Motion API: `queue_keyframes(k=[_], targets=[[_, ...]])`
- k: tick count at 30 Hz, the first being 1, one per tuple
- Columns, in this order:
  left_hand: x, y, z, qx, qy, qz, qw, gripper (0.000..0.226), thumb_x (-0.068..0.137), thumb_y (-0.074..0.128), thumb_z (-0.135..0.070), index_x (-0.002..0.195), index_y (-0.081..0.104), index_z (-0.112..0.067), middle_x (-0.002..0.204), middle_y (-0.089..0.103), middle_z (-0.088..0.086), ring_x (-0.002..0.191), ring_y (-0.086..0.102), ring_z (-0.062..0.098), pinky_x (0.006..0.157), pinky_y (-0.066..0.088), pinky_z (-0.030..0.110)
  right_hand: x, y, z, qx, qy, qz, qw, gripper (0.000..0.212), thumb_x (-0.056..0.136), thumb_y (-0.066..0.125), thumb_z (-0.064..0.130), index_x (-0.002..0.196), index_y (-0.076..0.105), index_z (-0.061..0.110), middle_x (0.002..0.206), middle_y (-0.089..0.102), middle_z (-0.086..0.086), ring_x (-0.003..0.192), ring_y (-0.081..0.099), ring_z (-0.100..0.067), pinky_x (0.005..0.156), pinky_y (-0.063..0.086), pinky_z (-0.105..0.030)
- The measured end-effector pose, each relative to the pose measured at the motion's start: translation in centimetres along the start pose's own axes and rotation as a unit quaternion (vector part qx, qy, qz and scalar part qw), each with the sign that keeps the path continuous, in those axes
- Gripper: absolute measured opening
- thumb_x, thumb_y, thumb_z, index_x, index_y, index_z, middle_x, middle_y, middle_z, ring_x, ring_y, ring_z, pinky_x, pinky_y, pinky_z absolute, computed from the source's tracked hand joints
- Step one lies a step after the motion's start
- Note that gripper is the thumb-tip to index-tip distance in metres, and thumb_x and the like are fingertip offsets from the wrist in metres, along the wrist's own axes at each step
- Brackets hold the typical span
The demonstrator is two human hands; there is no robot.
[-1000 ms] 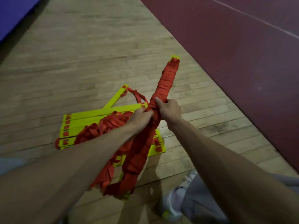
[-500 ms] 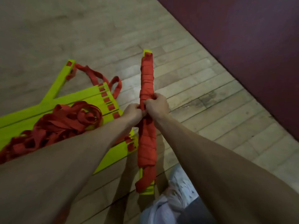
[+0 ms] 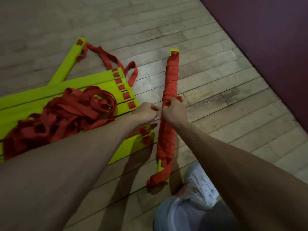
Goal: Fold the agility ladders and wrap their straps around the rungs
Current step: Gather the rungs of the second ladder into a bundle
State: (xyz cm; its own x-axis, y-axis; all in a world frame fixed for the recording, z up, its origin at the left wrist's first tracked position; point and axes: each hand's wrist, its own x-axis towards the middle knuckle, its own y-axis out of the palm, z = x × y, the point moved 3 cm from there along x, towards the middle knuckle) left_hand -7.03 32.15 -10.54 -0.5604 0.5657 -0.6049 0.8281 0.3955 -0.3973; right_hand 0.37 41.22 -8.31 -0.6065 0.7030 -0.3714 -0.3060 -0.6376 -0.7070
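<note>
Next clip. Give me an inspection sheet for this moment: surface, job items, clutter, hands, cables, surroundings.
Surface: wooden floor, pale boards with one darker worn patch.
Job's things: wrapped ladder, red strap wound along its yellow rungs; second ladder with its rungs fanned out on the floor and loose straps heaped on it.
Clutter: nothing seen.
Hands: right hand pinches the strap at the wrapped ladder's middle; left hand curled beside it, apart, nothing visible in it.
Cables: nothing seen.
Surroundings: maroon floor area at right; white shoe near the wrapped ladder's near end.

Worn wooden plank floor [image 3: 216,90], dark maroon mat [image 3: 266,30] beside
</note>
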Motion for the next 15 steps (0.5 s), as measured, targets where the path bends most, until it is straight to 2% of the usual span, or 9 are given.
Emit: queue_keyframes(k=[2, 4, 6, 7, 9, 10, 11, 13, 15], targets=[[-2.0, -2.6, 1.3, 0.023, 0.003, -0.007, 1.000, 0.030, 0.091, 0.050, -0.003, 0.114, 0.067, -0.011, 0.108, 0.071, 0.014, 0.104, 0.067, 0.031, 0.078, 0.052, 0.036, -1.9, 0.9, 1.9, -0.022, -0.049, 0.030, 0.998, 0.047, 0.088, 0.050, 0.007, 0.135, 0.056, 0.006, 0.133, 0.060, -0.018, 0.124, 0.054, -0.032, 0.096, 0.040, -0.031], [-3.4, -4.7, 2.6, 0.053, 0.010, -0.011, 0.998, 0.030, 0.092, 0.049, -0.002, 0.113, 0.068, -0.012, 0.098, 0.071, 0.011, 0.097, 0.068, 0.030, 0.077, 0.053, 0.036, -3.2, 2.3, 3.0, -0.053, -0.073, 0.067, 0.994, 0.048, 0.088, 0.051, 0.005, 0.136, 0.052, 0.000, 0.136, 0.057, -0.021, 0.128, 0.051, -0.033, 0.101, 0.037, -0.032], [-5.0, -7.0, 4.3, 0.086, 0.015, -0.014, 0.996, 0.030, 0.092, 0.049, -0.001, 0.112, 0.069, -0.012, 0.094, 0.070, 0.009, 0.090, 0.067, 0.026, 0.075, 0.052, 0.033, -4.4, 4.2, 3.7, -0.073, -0.056, 0.098, 0.991, 0.044, 0.086, 0.053, 0.007, 0.129, 0.053, -0.004, 0.131, 0.058, -0.024, 0.123, 0.054, -0.037, 0.097, 0.043, -0.037], [-5.8, -8.4, 5.2, 0.098, 0.019, -0.021, 0.995, 0.030, 0.092, 0.050, 0.000, 0.111, 0.070, -0.011, 0.098, 0.071, 0.011, 0.091, 0.067, 0.026, 0.077, 0.051, 0.032, -4.8, 5.2, 4.0, -0.076, -0.041, 0.112, 0.990, 0.039, 0.086, 0.054, 0.008, 0.123, 0.055, -0.005, 0.126, 0.060, -0.025, 0.118, 0.056, -0.039, 0.089, 0.047, -0.037], [-6.4, -10.7, 6.7, 0.100, 0.027, -0.039, 0.994, 0.026, 0.092, 0.051, 0.002, 0.102, 0.071, -0.011, 0.106, 0.072, 0.014, 0.098, 0.067, 0.029, 0.085, 0.052, 0.035, -5.0, 6.7, 3.9, -0.079, -0.016, 0.132, 0.988, 0.028, 0.087, 0.058, 0.015, 0.107, 0.059, -0.005, 0.116, 0.064, -0.026, 0.109, 0.061, -0.040, 0.074, 0.044, -0.034], [-6.5, -11.7, 7.2, 0.090, 0.029, -0.048, 0.994, 0.024, 0.091, 0.052, 0.003, 0.095, 0.070, -0.013, 0.106, 0.072, 0.015, 0.097, 0.067, 0.030, 0.087, 0.054, 0.036, -5.1, 7.2, 3.7, -0.084, -0.012, 0.140, 0.987, 0.031, 0.088, 0.061, 0.021, 0.101, 0.060, -0.006, 0.113, 0.064, -0.027, 0.107, 0.062, -0.039, 0.073, 0.043, -0.034], [-6.5, -12.8, 7.6, 0.082, 0.028, -0.057, 0.995, 0.024, 0.090, 0.053, 0.004, 0.091, 0.069, -0.015, 0.104, 0.072, 0.015, 0.094, 0.067, 0.029, 0.086, 0.054, 0.036, -4.9, 7.8, 3.4, -0.091, -0.005, 0.146, 0.985, 0.040, 0.088, 0.063, 0.029, 0.101, 0.062, -0.008, 0.113, 0.064, -0.027, 0.108, 0.062, -0.039, 0.076, 0.045, -0.035], [-6.2, -14.7, 7.9, 0.081, 0.034, -0.082, 0.993, 0.025, 0.088, 0.052, 0.004, 0.089, 0.068, -0.015, 0.097, 0.073, 0.014, 0.090, 0.068, 0.027, 0.082, 0.054, 0.035, -4.7, 8.4, 2.8, -0.120, 0.003, 0.150, 0.981, 0.056, 0.088, 0.061, 0.041, 0.114, 0.059, -0.009, 0.121, 0.058, -0.028, 0.117, 0.056, -0.041, 0.091, 0.047, -0.041], [-5.5, -16.4, 7.8, 0.073, 0.050, -0.125, 0.988, 0.027, 0.088, 0.048, 0.003, 0.088, 0.069, -0.015, 0.092, 0.073, 0.012, 0.088, 0.069, 0.027, 0.081, 0.056, 0.038, -4.3, 8.8, 2.4, -0.138, 0.010, 0.145, 0.980, 0.075, 0.084, 0.060, 0.048, 0.129, 0.046, -0.010, 0.132, 0.048, -0.029, 0.127, 0.047, -0.043, 0.101, 0.041, -0.042]])
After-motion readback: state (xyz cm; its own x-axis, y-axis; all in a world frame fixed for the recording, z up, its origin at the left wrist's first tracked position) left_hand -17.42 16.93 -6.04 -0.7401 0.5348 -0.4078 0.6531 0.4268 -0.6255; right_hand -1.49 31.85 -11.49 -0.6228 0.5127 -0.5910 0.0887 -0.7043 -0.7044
